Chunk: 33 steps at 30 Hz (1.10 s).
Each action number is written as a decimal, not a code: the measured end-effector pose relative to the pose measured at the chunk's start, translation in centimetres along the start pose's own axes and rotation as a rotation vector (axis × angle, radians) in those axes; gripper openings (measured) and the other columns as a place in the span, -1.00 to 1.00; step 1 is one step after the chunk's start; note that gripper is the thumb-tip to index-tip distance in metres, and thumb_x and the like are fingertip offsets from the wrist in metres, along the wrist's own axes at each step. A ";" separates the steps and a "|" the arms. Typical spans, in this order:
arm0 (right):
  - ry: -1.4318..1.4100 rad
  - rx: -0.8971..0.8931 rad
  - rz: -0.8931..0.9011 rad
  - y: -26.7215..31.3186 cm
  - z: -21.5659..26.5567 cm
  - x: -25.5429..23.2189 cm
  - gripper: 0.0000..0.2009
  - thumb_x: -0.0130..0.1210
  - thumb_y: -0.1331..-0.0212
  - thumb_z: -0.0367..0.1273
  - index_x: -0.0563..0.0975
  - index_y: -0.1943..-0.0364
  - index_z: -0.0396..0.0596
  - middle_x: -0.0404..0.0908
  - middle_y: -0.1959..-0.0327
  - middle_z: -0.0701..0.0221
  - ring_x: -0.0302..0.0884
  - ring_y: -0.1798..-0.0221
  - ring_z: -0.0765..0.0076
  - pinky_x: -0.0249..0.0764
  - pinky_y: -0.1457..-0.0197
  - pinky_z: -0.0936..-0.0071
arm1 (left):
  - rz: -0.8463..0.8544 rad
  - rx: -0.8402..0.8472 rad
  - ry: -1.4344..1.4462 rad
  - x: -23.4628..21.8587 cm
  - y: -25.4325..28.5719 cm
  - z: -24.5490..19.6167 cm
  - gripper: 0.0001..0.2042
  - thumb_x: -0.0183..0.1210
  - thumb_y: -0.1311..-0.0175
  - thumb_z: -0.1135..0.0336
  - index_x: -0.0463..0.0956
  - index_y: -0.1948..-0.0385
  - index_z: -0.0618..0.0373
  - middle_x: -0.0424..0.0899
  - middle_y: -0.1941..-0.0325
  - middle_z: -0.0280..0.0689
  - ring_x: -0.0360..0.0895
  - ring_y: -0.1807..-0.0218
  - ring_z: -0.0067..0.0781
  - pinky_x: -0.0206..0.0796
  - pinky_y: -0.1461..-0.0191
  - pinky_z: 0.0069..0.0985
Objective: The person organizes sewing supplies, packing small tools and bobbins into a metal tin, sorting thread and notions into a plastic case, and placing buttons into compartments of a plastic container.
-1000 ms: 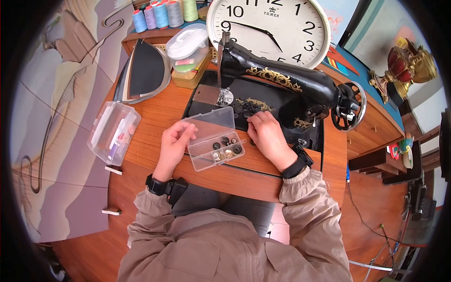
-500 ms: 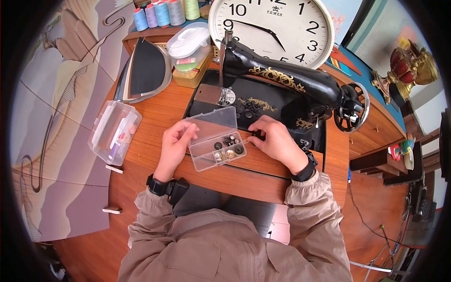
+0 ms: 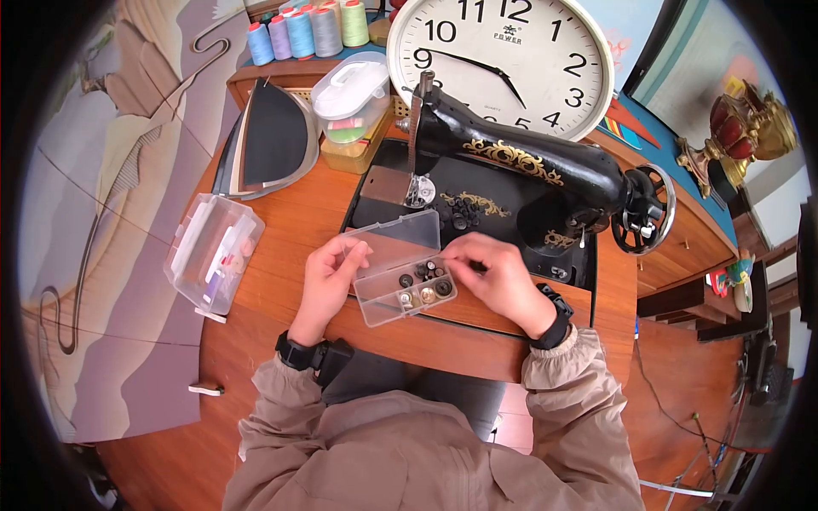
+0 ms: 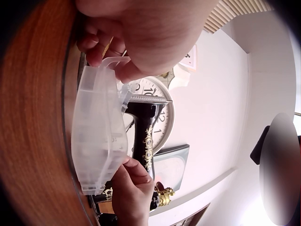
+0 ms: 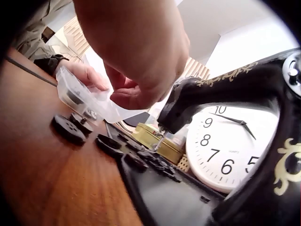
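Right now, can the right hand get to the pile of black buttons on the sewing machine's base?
Probably yes: the black buttons lie just beyond the right hand, and the open lid stands to their left, seemingly leaving the way free.

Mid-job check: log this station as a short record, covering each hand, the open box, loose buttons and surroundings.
left hand: pinching the clear lid
right hand: fingertips at the box's edge; anything held can't be made out
divided box: open, holding dark and shiny buttons
loose dark buttons: piled on the machine bed; others on the wood
sewing machine: black with gold decoration, beyond the box
clock: behind the machine
thread spools: standing left of the clock
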State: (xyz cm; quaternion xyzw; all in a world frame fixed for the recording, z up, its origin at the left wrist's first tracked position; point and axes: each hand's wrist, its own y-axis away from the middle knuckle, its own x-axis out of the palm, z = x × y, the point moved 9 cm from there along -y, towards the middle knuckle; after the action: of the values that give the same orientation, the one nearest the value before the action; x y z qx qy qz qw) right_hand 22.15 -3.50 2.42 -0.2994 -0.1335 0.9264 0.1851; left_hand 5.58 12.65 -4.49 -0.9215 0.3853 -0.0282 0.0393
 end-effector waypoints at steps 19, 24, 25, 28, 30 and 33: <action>0.482 0.229 -0.137 1.0 -5.3 -3.3 -0.80 0.35 -0.01 -0.51 0.62 0.26 -0.27 0.58 0.29 0.18 0.65 0.37 0.16 0.61 0.25 0.30 | 0.000 -0.015 -0.042 0.0 0.0 0.0 -0.84 0.18 -0.48 0.30 0.62 0.23 0.20 0.60 0.43 -0.47 0.34 0.52 -0.81 0.15 0.43 -0.75; 0.431 0.255 -0.147 0.7 -4.6 -3.3 -0.79 0.29 0.01 -0.50 0.62 0.25 -0.26 0.62 0.28 0.11 0.67 0.26 -0.05 0.63 0.12 0.18 | 0.005 0.006 -0.036 0.1 -0.1 -0.1 -0.84 0.17 -0.48 0.31 0.62 0.23 0.20 0.60 0.43 -0.47 0.33 0.51 -0.81 0.16 0.43 -0.75; 0.252 0.244 -0.132 0.5 -4.0 -3.0 -0.78 0.31 0.01 -0.51 0.62 0.24 -0.26 0.62 0.29 0.14 0.67 0.32 0.07 0.64 0.19 0.27 | 0.005 0.005 -0.034 0.1 -0.1 -0.1 -0.85 0.17 -0.48 0.31 0.62 0.23 0.20 0.60 0.43 -0.47 0.33 0.51 -0.81 0.15 0.43 -0.75; -0.046 0.120 -0.109 0.1 -2.2 -2.0 -0.77 0.34 -0.04 -0.56 0.62 0.20 -0.29 0.61 0.30 0.27 0.66 0.40 0.45 0.59 0.31 0.51 | 0.003 0.002 -0.040 0.1 0.0 -0.1 -0.85 0.17 -0.48 0.31 0.62 0.23 0.19 0.60 0.42 -0.47 0.33 0.51 -0.81 0.15 0.43 -0.75; 0.073 0.110 -0.147 0.1 -1.9 -2.7 -0.79 0.32 -0.07 -0.57 0.62 0.19 -0.28 0.61 0.27 0.26 0.67 0.40 0.37 0.59 0.31 0.46 | 0.007 -0.003 -0.038 0.0 -0.1 0.2 -0.85 0.16 -0.48 0.31 0.62 0.23 0.18 0.60 0.42 -0.46 0.33 0.51 -0.81 0.16 0.43 -0.75; 0.266 0.125 -0.145 0.3 -3.2 -3.4 -0.80 0.31 -0.08 -0.55 0.64 0.18 -0.24 0.62 0.24 0.19 0.69 0.37 0.15 0.62 0.27 0.32 | 0.004 -0.011 -0.033 0.0 0.0 0.4 -0.86 0.17 -0.48 0.31 0.62 0.22 0.17 0.60 0.41 -0.46 0.33 0.51 -0.81 0.16 0.44 -0.75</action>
State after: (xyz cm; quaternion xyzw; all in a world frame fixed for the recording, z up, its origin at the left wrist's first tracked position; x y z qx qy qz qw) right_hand 26.54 -4.77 1.45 -0.3966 -0.0712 0.8694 0.2860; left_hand 5.57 12.68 -4.89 -0.9213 0.3865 -0.0107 0.0409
